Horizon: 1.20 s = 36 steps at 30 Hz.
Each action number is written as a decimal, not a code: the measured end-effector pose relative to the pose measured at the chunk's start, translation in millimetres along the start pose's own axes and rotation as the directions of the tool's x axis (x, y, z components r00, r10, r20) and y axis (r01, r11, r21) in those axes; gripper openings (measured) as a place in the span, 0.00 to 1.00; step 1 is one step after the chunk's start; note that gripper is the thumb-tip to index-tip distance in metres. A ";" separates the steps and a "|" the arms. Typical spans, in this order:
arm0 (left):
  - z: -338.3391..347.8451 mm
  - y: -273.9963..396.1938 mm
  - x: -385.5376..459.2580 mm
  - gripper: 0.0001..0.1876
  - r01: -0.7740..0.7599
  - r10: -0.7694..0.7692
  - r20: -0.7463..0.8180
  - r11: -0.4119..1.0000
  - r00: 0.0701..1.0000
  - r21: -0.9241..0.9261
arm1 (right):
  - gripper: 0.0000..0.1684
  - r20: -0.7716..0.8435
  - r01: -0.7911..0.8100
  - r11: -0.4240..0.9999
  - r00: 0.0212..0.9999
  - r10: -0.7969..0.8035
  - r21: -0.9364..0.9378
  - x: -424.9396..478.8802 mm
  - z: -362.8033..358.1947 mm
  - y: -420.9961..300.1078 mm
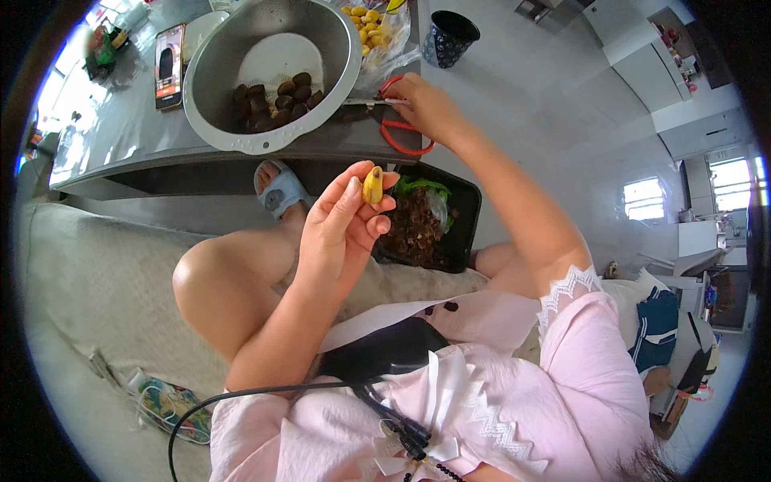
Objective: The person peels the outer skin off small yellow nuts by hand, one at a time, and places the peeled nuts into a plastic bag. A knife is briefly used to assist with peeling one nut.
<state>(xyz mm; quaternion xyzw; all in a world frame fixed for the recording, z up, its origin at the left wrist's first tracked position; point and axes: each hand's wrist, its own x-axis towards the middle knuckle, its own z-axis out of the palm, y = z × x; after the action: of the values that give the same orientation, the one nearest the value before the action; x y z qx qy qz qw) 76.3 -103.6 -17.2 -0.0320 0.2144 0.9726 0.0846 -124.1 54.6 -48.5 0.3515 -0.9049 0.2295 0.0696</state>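
My left hand (340, 226) pinches a peeled yellow chestnut (373, 185) between thumb and fingers, above the edge of the sofa. It has a dark spot near its top. At the corner of the grey table (144, 135), my right hand (424, 105) has its fingers around the upper handle of red-handled scissors (405, 137), whose blades point left. Left of the scissors is a large metal basin (271, 143) with several brown unpeeled chestnuts (295, 93) in it. Behind it, a clear plastic bag (385, 57) holds several peeled yellow chestnuts (368, 24).
Under the table corner, a black bin (470, 223) holds brown shells (412, 232) and a green plastic bag (427, 188). A phone (169, 66) lies left of the basin. A dark patterned wastebasket (449, 39) stands on the floor. A black cable (241, 393) crosses my front.
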 end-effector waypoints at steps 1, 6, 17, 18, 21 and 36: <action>-0.7 0.4 -1.1 0.16 0.004 -0.004 0.016 1.000 1.000 -0.021 | 0.14 -0.019 0.036 0.999 0.999 -0.037 -0.007 -0.1 1.4 2.3; 0.7 -0.3 -5.9 0.16 0.018 -0.019 -0.011 0.998 1.000 -0.055 | 0.14 -0.011 0.044 0.999 0.999 -0.044 0.026 -19.2 -18.7 -10.0; 3.3 -22.9 -23.0 0.18 0.090 -0.092 0.019 0.990 0.996 0.105 | 0.09 -0.031 -0.152 0.824 0.979 0.201 0.546 -152.3 -83.3 -104.8; 1.1 -27.2 -25.5 0.18 0.097 -0.101 0.028 0.988 0.995 0.123 | 0.08 -0.032 -0.171 0.818 0.974 0.225 0.549 -162.3 -84.3 -113.8; -8.6 -40.6 -32.8 0.18 0.078 -0.076 -0.017 0.968 0.997 0.238 | 0.09 0.042 -0.218 0.827 0.972 0.230 0.518 -185.8 -83.1 -124.0; -25.3 -60.7 -61.2 0.18 0.025 0.022 -0.080 0.843 0.997 0.537 | 0.11 -0.046 -0.217 0.830 0.959 0.279 0.514 -227.8 -42.9 -140.1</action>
<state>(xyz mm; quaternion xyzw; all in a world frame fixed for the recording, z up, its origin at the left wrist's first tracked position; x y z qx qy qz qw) 148.0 -69.3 -59.1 -0.0473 0.4814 0.8714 0.0821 137.2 121.5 -24.6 0.2228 -0.8455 0.4853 -0.0012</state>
